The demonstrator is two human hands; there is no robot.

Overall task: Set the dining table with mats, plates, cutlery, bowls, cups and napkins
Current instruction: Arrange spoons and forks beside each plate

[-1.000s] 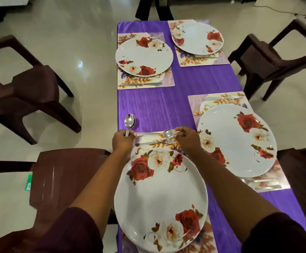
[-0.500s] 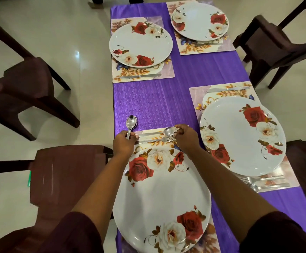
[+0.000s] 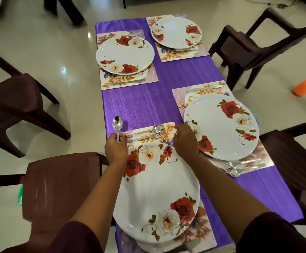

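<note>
table: purple cloth, four floral mats with rose plates | room: pale glossy floor, brown chairs around | left hand: grips upright spoon | right hand: curled on near mat beside laid spoon and fork, grip unclear

Four mats lie on the table, two per side, each bearing a plate: near left plate, near right plate, far left plate, far right plate. A spoon and fork lie on the near left mat behind its plate; more cutlery lies in front of the near right plate
</note>
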